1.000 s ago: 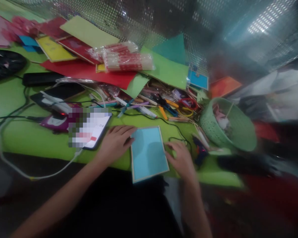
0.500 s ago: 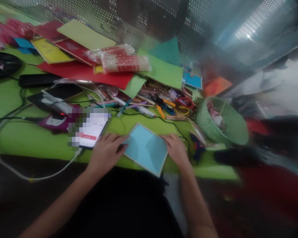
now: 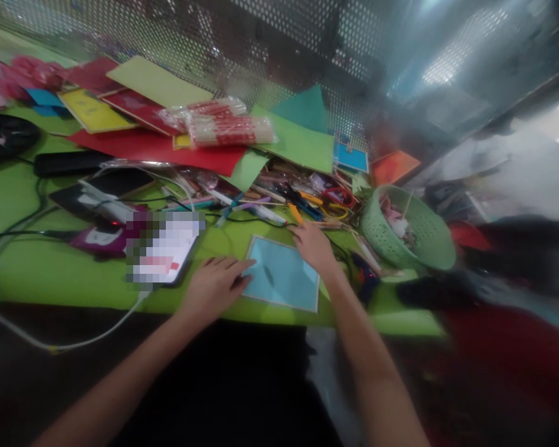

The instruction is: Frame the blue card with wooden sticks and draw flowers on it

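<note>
A light blue card [image 3: 279, 276] lies flat on the green table [image 3: 51, 273] near its front edge. My left hand [image 3: 214, 287] rests flat beside the card's left edge, fingers stretched out and touching it. My right hand [image 3: 313, 246] lies over the card's far right corner, fingers extended toward the pile of pens and scissors [image 3: 302, 202]. Neither hand holds anything.
A phone [image 3: 165, 248] lies left of my left hand with a white cable [image 3: 60, 335] hanging off the edge. A green perforated basket [image 3: 407, 230] stands at right. Coloured paper sheets [image 3: 168, 146] and a packet of sticks [image 3: 228, 127] cover the back. Black cables [image 3: 13, 230] cross the left.
The blue card has been turned and now lies flatter, further onto the table. My right hand moved up from its right edge to its far corner.
</note>
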Demonstrator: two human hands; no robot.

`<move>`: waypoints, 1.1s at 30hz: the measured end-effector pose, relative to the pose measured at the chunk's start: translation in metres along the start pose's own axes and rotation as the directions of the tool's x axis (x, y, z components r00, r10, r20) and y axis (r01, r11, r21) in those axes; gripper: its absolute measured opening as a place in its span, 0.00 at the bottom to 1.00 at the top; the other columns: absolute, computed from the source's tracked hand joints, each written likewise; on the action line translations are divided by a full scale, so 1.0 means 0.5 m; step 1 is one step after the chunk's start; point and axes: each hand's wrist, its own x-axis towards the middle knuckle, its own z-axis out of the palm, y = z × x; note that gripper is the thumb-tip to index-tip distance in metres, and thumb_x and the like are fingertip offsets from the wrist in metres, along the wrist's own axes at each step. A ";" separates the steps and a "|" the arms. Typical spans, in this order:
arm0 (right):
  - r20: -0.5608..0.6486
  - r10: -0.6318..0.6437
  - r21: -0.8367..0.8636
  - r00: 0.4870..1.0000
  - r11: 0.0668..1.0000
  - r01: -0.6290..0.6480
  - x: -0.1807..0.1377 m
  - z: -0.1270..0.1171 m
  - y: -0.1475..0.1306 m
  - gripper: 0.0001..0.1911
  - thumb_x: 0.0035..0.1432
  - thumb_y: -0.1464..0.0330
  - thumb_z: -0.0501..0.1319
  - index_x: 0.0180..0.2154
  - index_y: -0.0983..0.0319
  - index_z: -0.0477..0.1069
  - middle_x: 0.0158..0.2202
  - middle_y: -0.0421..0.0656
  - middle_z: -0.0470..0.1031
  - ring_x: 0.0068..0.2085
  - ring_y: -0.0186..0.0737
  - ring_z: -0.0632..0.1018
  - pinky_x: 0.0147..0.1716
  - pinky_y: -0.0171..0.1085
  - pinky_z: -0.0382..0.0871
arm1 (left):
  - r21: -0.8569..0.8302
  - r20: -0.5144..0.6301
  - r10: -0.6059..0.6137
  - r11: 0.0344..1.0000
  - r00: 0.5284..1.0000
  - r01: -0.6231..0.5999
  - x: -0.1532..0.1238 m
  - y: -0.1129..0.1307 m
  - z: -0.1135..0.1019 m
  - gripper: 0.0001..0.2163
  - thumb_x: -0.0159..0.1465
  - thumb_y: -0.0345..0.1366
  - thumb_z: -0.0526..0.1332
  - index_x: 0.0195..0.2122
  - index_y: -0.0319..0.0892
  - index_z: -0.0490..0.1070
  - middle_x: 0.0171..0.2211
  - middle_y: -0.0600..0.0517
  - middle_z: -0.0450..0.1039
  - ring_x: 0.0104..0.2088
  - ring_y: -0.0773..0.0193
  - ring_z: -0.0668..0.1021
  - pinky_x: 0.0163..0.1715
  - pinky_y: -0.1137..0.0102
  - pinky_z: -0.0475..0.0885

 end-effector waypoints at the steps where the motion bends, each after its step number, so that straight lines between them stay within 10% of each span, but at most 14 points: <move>1: 0.001 0.005 -0.014 1.000 1.000 -0.005 0.009 0.002 -0.004 0.21 0.71 0.72 0.55 0.61 0.61 0.77 0.53 0.52 0.79 0.54 0.51 0.77 0.55 0.43 0.70 | -0.004 0.000 -0.004 1.000 1.000 0.004 0.003 -0.003 0.000 0.15 0.73 0.41 0.59 0.55 0.46 0.79 0.34 0.49 0.80 0.40 0.52 0.81 0.43 0.58 0.71; 16: -0.033 0.011 -0.182 0.999 0.983 -0.017 0.088 0.021 -0.052 0.19 0.71 0.77 0.49 0.52 0.67 0.76 0.50 0.59 0.80 0.52 0.52 0.78 0.48 0.43 0.69 | -0.040 -0.023 -0.013 0.999 1.000 0.012 0.041 -0.020 0.004 0.13 0.73 0.39 0.58 0.53 0.46 0.79 0.41 0.48 0.81 0.43 0.53 0.81 0.47 0.58 0.74; 24: -0.166 0.065 0.139 0.984 0.989 -0.042 0.037 -0.030 0.005 0.11 0.71 0.70 0.54 0.43 0.62 0.74 0.44 0.50 0.79 0.45 0.45 0.78 0.45 0.39 0.68 | -0.028 -0.015 -0.044 0.999 0.999 0.043 0.064 -0.022 -0.018 0.16 0.73 0.42 0.56 0.54 0.46 0.79 0.46 0.45 0.82 0.47 0.50 0.81 0.50 0.55 0.75; 29: -0.343 0.104 0.618 0.933 0.773 0.141 -0.039 -0.085 0.046 0.06 0.66 0.63 0.59 0.38 0.58 0.72 0.37 0.43 0.77 0.39 0.42 0.76 0.43 0.40 0.70 | -0.013 -0.009 -0.048 0.999 0.999 0.048 0.103 -0.016 -0.026 0.17 0.72 0.41 0.56 0.57 0.45 0.78 0.53 0.44 0.80 0.53 0.47 0.80 0.54 0.53 0.74; 33: -0.537 0.170 0.802 0.827 0.407 0.437 -0.145 -0.122 0.074 0.21 0.66 0.45 0.57 0.31 0.53 0.69 0.25 0.39 0.70 0.27 0.41 0.71 0.30 0.41 0.66 | 0.012 0.000 -0.029 1.000 1.000 0.029 0.155 -0.002 -0.029 0.16 0.71 0.39 0.57 0.56 0.45 0.79 0.54 0.44 0.81 0.55 0.46 0.79 0.57 0.51 0.72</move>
